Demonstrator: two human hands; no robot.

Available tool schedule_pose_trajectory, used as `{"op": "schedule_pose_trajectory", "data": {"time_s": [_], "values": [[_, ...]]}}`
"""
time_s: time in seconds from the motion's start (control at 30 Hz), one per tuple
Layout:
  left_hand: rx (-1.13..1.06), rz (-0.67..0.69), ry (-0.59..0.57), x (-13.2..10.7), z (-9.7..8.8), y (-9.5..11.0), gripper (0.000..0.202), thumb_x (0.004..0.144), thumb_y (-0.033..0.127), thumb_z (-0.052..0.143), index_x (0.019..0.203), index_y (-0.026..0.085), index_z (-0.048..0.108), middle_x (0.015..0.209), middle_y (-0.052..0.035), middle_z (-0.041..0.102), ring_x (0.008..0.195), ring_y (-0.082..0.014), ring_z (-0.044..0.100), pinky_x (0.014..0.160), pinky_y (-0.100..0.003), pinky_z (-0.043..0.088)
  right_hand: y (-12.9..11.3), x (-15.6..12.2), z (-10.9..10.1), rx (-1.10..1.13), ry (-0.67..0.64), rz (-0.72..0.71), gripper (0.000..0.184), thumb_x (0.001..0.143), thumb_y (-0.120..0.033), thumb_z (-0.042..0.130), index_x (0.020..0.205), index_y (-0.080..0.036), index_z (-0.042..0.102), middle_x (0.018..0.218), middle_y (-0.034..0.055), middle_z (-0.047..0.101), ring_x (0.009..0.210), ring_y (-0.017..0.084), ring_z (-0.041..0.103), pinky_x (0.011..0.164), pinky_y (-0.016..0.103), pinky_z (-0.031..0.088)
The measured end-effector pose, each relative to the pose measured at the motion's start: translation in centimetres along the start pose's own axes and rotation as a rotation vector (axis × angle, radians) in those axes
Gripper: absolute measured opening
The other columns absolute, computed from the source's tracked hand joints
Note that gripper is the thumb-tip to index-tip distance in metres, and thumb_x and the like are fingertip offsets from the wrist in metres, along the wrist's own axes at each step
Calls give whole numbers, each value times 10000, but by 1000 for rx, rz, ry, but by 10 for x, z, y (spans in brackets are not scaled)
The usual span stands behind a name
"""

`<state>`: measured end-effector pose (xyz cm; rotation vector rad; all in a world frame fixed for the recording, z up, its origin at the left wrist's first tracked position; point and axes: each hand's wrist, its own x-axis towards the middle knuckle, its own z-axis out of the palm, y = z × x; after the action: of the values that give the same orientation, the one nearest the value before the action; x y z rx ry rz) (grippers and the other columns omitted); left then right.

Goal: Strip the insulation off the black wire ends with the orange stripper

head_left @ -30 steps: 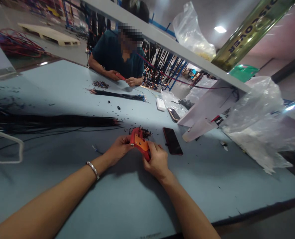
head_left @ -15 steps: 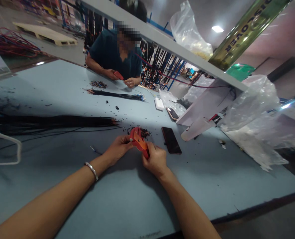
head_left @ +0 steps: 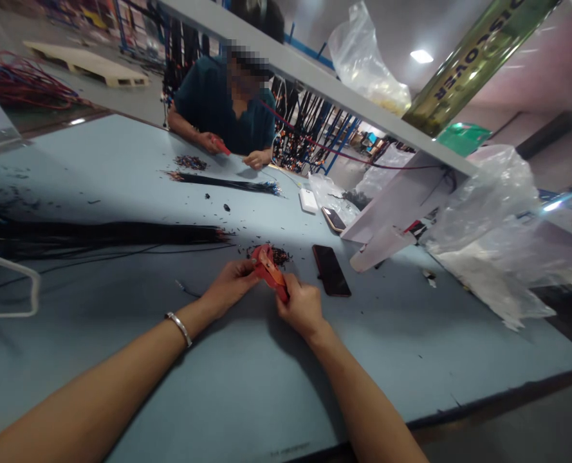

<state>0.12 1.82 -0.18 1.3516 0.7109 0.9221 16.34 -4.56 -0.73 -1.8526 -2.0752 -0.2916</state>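
My right hand [head_left: 302,305] is closed around the handles of a red and orange wire stripper [head_left: 272,271], its jaws pointing away from me to the left. Against the jaws, my left hand [head_left: 230,286] pinches a thin dark wire [head_left: 188,290], whose other end shows beyond the left wrist. The wire's tip at the jaws is hidden by fingers and tool. Just behind the stripper lies a small pile of cut insulation bits [head_left: 280,257]. A thick bundle of black wires [head_left: 121,233] with bare copper ends rests to the left.
Across the table [head_left: 387,360] a co-worker [head_left: 208,96] holds another red tool [head_left: 221,146], near a smaller wire bundle [head_left: 222,183] and a scrap pile [head_left: 190,163]. A phone [head_left: 332,270] lies right of my hands. Plastic bags [head_left: 483,193] and a shelf panel [head_left: 401,193] stand at the right.
The stripper has turned slightly in my right hand's grip, its jaws still by my left fingers. Across the table, the co-worker's red tool has moved left, away from their other hand.
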Motion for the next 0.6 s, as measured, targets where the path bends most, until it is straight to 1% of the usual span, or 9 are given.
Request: {"op": "schedule_pose_trajectory", "data": {"time_s": [0.1,0.27,0.33,0.43,0.5,0.6], "values": [[91,11,8,1,-1,-2,312,746,412,608,802,122,711,711,-16,681,662,-146,552,623,-223,421,0,1,0,-4,-31,15,143,766,-239,529,873,-166,590,716,50,696,586,176,633,520,249,334],[293,48,62,-1,-1,1,294,759,399,566,715,131,677,595,9,600,578,-128,480,551,-218,359,0,3,-2,-14,-78,33,164,750,-232,539,892,-170,595,742,58,703,611,188,643,528,251,348],[369,66,92,-2,-1,2,295,771,393,542,726,134,676,572,17,562,557,-120,445,532,-218,325,0,3,-4,-4,-94,47,179,760,-242,536,910,-168,601,756,66,707,618,197,646,531,257,355],[453,53,164,-3,-1,3,299,779,389,519,759,135,676,568,22,528,550,-115,419,517,-217,295,1,5,-9,14,-102,83,224,784,-283,536,963,-167,605,779,72,706,631,213,642,545,271,374],[477,45,196,-3,-1,3,294,779,382,509,758,137,670,567,25,522,550,-115,418,517,-217,295,1,6,-12,20,-70,80,278,784,-288,547,1028,-164,597,843,83,702,684,223,641,604,289,408],[483,58,217,-1,-3,1,267,774,338,497,777,138,673,602,16,568,577,-124,454,540,-220,324,2,7,-11,-6,2,26,374,761,-247,568,1122,-147,578,950,116,681,800,247,630,765,349,429]]}}
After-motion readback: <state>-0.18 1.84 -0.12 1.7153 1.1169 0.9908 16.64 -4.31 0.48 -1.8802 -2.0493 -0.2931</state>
